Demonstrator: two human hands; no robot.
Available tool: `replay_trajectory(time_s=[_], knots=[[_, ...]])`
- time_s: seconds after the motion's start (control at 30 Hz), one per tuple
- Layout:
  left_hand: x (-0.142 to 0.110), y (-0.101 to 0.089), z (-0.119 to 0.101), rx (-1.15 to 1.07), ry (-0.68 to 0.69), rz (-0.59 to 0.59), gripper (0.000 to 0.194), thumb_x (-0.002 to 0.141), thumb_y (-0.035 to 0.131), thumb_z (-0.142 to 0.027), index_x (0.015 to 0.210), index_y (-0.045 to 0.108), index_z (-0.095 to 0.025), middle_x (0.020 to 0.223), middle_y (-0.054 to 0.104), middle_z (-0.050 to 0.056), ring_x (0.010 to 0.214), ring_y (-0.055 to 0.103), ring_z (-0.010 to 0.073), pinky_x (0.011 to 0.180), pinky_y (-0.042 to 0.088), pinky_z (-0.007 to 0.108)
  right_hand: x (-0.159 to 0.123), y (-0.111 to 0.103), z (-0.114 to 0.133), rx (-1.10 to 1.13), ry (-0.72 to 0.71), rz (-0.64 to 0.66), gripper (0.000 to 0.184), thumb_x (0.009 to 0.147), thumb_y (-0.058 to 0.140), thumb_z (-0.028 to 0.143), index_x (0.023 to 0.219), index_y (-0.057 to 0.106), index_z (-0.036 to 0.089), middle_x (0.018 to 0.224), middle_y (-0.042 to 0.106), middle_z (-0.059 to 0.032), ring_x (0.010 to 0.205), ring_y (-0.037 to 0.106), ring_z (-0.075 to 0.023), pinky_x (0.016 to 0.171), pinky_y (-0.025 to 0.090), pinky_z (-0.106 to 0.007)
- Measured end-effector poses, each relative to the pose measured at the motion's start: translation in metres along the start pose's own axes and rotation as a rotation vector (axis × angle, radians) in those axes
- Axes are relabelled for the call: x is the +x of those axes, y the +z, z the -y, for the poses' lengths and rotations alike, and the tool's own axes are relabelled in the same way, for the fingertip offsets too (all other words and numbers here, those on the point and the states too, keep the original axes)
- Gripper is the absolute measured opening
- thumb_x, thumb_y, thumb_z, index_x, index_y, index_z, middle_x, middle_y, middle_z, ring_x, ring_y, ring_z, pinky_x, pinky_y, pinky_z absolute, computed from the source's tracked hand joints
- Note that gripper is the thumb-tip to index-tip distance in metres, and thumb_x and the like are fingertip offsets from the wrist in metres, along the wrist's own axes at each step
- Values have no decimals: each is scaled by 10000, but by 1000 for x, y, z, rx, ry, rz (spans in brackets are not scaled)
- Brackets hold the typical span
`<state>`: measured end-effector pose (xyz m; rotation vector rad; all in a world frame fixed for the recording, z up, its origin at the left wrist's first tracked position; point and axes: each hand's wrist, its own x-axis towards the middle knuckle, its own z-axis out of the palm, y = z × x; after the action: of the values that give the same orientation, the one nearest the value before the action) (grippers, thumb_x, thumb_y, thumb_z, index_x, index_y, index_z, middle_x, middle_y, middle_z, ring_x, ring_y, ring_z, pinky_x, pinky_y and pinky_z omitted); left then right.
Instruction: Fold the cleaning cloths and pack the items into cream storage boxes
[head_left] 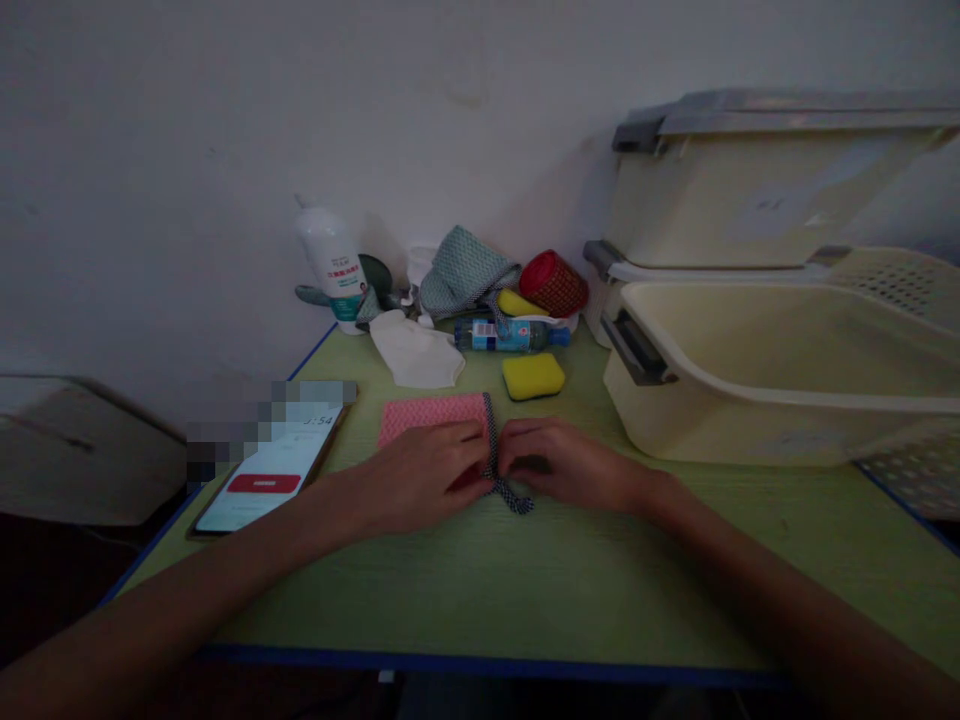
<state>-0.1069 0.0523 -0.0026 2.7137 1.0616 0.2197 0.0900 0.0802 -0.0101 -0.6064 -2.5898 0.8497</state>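
A pink patterned cloth (427,412) with a black-and-white braided edge lies on the green table (525,590), folded into a rectangle. Across its near part rests my left hand (427,472), fingers curled and thumb close to them at the braided edge. My right hand (566,465) meets it from the right, its fingertips and thumb pinching at that same edge. A loose end of the braid (516,498) sticks out toward me below the fingers. Just beyond my right hand sits a yellow sponge (533,376).
A phone (262,482) with a lit screen lies left. At the back are a white bottle (330,262), a white cloth (416,350), a grey-green cloth (465,272), a small labelled bottle (502,335) and a red roll (553,283). Cream bins (697,425) stand at right.
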Motion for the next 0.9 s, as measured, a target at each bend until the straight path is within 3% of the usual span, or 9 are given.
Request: replay_trajectory(time_s=[0.13, 0.3, 0.43, 0.63, 0.9], knots=[[-2, 6, 0, -19, -20, -42, 151, 790, 549, -284, 858, 574, -152, 881, 546, 47, 804, 535, 193, 722, 456, 321, -1, 3, -8, 85, 24, 11, 146, 720, 630, 17, 793, 633, 144, 845, 612, -28, 829, 581, -145, 766, 453, -273], [-8, 11, 3, -84, -44, -57, 85, 775, 540, -245, 801, 540, -164, 882, 523, 44, 816, 513, 184, 733, 455, 315, -3, 2, -11, 158, 2, 12, 141, 756, 623, 61, 857, 685, 138, 855, 586, -37, 825, 572, -135, 766, 453, -261], [-6, 13, 6, -145, -54, -64, 64, 763, 542, -220, 781, 519, -163, 865, 522, 40, 807, 507, 174, 723, 453, 302, -8, 1, -8, 17, -58, 34, 160, 788, 597, 98, 884, 704, 168, 838, 575, -37, 806, 551, -136, 738, 445, -257], [-4, 13, 5, -164, -72, -81, 87, 733, 555, -223, 762, 495, -166, 853, 526, 42, 805, 504, 184, 717, 445, 307, -12, -3, 3, -382, -184, 111, 243, 821, 529, 118, 1018, 667, 149, 870, 595, -78, 821, 520, -187, 737, 419, -318], [-4, 15, 4, -236, -152, -140, 118, 791, 506, -278, 778, 431, -187, 775, 501, 10, 695, 490, 159, 607, 401, 277, -10, 2, 4, -307, -138, 69, 302, 847, 462, 98, 1108, 608, 142, 852, 574, -69, 793, 515, -174, 699, 426, -282]])
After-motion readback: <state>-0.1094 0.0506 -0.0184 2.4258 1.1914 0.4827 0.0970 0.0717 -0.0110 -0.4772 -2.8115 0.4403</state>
